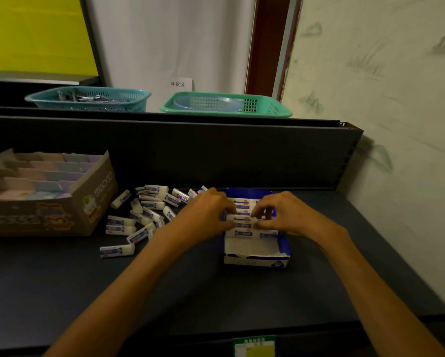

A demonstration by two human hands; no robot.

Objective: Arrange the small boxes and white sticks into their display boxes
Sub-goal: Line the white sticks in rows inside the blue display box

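Note:
A blue and white display box (257, 253) stands open on the dark shelf, with rows of small white boxes (243, 234) packed in its far half. Both hands are over it. My left hand (207, 215) and my right hand (284, 212) pinch the two ends of one small white box (240, 218) lying across the top of the rows. A loose pile of the same small white boxes (145, 211) lies on the shelf left of the display box.
A brown cardboard display box (87, 202) with pastel items in rows stands at the left. On the upper shelf sit a teal basket (87, 99) and a green basket (226, 104). A wall (396, 124) closes the right side.

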